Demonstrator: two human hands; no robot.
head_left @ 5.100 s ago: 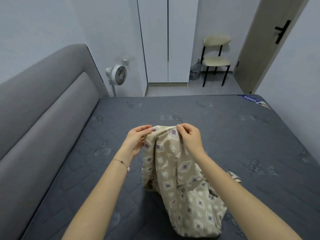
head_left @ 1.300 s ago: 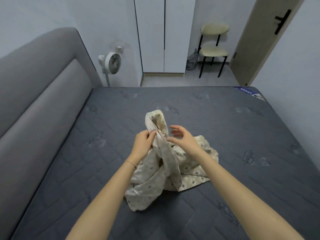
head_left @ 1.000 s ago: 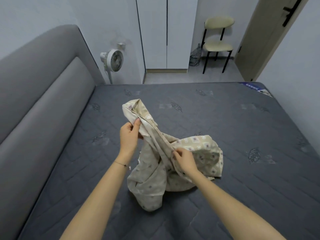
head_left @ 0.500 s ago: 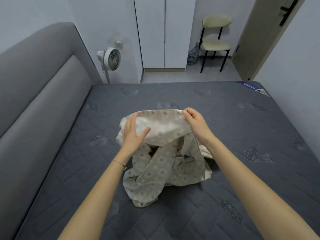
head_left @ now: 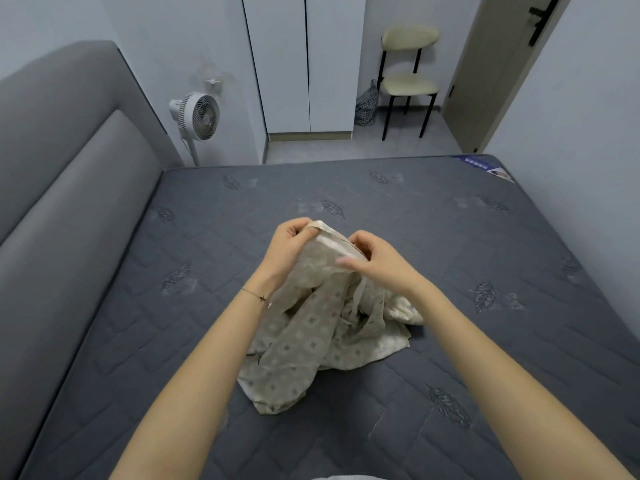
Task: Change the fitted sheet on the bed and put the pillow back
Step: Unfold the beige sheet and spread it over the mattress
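Observation:
A beige fitted sheet [head_left: 311, 341] with a diamond pattern lies bunched in the middle of the bare dark grey mattress [head_left: 467, 271]. My left hand [head_left: 289, 245] grips its raised hem at the top of the bundle. My right hand [head_left: 379, 259] pinches the same hem just to the right, its fingers blurred. Both hands hold the edge lifted above the heap, close together. No pillow is in view.
A grey padded headboard [head_left: 69, 174] runs along the left. Beyond the far edge of the bed stand a white fan [head_left: 199, 117], a white wardrobe [head_left: 304, 64], a cream chair [head_left: 408, 81] with a dark bag [head_left: 365, 107] beside it, and a door [head_left: 502, 64]. A wall borders the right side.
My hands have come closer together along the sheet's hem. The spread top edge has collapsed into a narrow bunch, and more cloth has dropped onto the mattress.

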